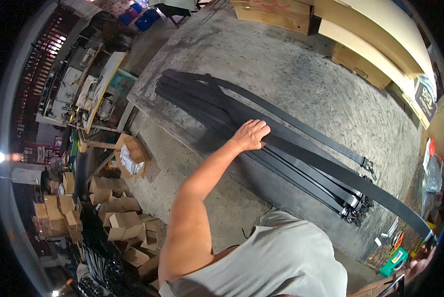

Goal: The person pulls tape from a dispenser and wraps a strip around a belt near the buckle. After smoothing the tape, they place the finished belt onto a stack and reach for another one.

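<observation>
Several long black straps (197, 101) lie bundled across the grey table (301, 74), with metal buckles (358, 205) gathered at their right end. My left hand (251, 134) is closed on the straps around the middle of the bundle. One strap (335, 143) lies apart above the bundle and ends in a metal buckle (368, 164). Another wide strap (390, 200) runs off to the lower right, up to my right hand (422, 262) at the dark edge of the view. The fingers of my right hand are blurred and partly cut off.
Cardboard boxes (271, 16) stand at the table's far side. A green tool (394, 262) and orange-handled scissors (397, 240) lie at the lower right. Left of the table are a box holding plastic (133, 158), a pile of open cartons (128, 225) and a cluttered workbench (103, 89).
</observation>
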Available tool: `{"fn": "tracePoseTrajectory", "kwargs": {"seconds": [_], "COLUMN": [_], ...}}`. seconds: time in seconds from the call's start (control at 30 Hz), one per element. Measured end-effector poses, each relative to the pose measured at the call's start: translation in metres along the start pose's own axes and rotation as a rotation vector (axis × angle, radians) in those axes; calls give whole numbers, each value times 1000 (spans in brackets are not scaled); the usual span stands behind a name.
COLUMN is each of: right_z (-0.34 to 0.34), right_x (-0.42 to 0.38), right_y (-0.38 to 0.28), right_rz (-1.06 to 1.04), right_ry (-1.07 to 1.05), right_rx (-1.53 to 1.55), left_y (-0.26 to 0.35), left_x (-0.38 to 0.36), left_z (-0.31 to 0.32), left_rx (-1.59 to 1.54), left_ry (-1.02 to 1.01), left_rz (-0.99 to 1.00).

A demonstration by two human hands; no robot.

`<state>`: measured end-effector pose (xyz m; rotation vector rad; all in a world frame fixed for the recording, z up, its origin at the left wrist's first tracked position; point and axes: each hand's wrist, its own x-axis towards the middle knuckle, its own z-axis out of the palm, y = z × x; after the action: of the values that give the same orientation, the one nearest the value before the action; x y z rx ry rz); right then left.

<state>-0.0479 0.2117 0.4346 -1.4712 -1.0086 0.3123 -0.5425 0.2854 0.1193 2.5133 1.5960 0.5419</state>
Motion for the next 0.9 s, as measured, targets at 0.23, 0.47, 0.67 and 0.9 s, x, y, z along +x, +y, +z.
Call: {"fn": "tracePoseTrajectory", "kwargs": {"seconds": [0.23,0.47,0.67,0.9], "right_z": [-342,-363,-180,25], "right_x": [150,118,47,-56], "right_y": [319,382,257,198], "right_rz": [53,-254,426,559], "right_ry": [-63,-144,-12,-321], "right_rx": [-501,-919,235,560], "left_y": [-24,-47,-114,-113], "left_x": [-17,-23,-17,3], "left_z": [-65,-137,-236,-201], "left_rx": [71,314,741,689], "left_ry": [41,-65,-326,-158], "left_rz": [140,101,-117,-343]}}
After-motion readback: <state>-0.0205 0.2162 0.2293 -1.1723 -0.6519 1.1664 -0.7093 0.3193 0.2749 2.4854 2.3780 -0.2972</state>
